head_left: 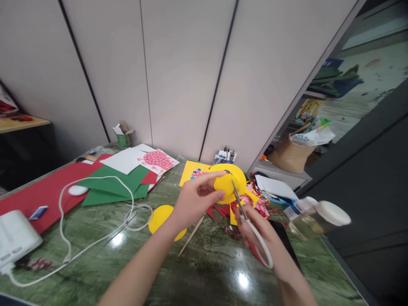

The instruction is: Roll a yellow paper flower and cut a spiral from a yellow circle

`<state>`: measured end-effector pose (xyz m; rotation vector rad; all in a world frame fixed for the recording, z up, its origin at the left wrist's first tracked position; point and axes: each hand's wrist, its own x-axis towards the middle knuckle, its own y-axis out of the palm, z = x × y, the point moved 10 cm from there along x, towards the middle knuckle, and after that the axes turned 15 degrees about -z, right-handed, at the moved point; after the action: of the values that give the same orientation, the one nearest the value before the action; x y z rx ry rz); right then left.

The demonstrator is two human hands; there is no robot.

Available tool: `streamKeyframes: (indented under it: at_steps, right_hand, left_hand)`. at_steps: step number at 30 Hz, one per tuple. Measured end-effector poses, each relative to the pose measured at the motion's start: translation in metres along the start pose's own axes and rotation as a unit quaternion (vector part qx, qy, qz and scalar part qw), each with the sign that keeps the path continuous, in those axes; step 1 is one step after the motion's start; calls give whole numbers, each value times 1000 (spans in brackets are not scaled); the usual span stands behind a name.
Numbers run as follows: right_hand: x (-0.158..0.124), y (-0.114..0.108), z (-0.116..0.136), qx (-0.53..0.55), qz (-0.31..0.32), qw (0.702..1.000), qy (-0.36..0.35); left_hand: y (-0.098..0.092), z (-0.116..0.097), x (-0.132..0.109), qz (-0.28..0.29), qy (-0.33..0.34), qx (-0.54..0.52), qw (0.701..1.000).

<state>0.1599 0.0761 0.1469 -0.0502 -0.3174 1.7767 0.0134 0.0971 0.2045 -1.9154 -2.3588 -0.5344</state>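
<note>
The glossy green marbled counter [204, 267] spans the view below, and over its middle the person's two hands meet at bright yellow round paper. The left hand [194, 199] comes in from the left, its thumb and index finger pinching a flat yellow paper piece [222, 183] at its left edge, so the paper extends rightward from the fingertips, raised above the counter. A larger yellow paper disc [239, 171] shows directly behind it; whether the two touch cannot be told. The right hand [259, 229] is lower and nearer the wearer, its fingers curled around the white handles of a pair of metal-bladed scissors [241, 208]. Their long axis slants from the handles at lower right to the tips at upper left, and the slim steel blades [237, 196] overlap the right part of the yellow paper, opposite the left fingertips. Whether the blades are parted, or touch the paper, is unclear. Smallest of all, a thin pointed wooden stick [191, 237] lies on the counter below the left hand.
</note>
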Motion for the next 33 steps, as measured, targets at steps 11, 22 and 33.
streamKeyframes:
  at_steps: [11,22,33]
  right_hand:
    - [-6,3,7,-27,54,998,22]
    - [-7,3,-5,-45,70,995,61]
    - [6,12,-3,-24,-23,999,12]
  left_hand:
    - [-6,-8,2,62,-3,79,995]
    - [-13,-12,2,127,23,130,983]
    - [-9,6,1,-126,-7,-95,987]
